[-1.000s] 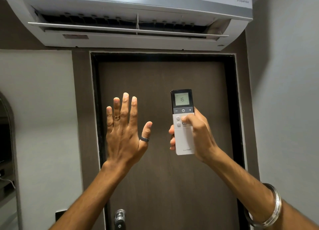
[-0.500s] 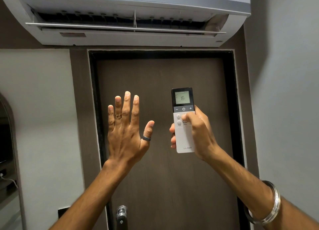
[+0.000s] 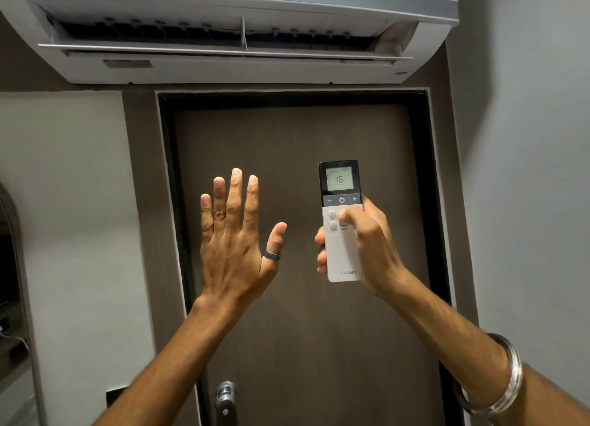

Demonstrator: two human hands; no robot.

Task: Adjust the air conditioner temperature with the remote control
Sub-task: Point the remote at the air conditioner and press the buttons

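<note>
I had the right hand (image 3: 367, 246) wrapped around the remote control (image 3: 342, 221), holding it upright in front of the dark brown door (image 3: 297, 330). My fingers curled round the back of the white lower body, their tips showing at its left edge, and the thumb lay across the front on the button area just below the dark band with the minus, power and plus marks. The small screen at the top of the remote read 16. The brand lettering sat near the bottom end, clear of my grip.

My left hand (image 3: 234, 243) was up beside the right one, apart from the remote and holding nothing. It was spread fully open, back toward me, four fingers straight and pointing up, thumb angled out toward the remote. A dark ring (image 3: 272, 255) circled the thumb, and another ring sat on one of the fingers. A metal bangle (image 3: 507, 381) hung on my right forearm, well below the wrist.

Above both hands the air conditioner (image 3: 223, 42) was mounted over the door frame, its flap tilted open so the dark vent slot showed. Below my left forearm I could see the door handle (image 3: 225, 397), partly cut off by the frame's edge. Pale wall ran to the right of my right arm and to the left of my left arm.
</note>
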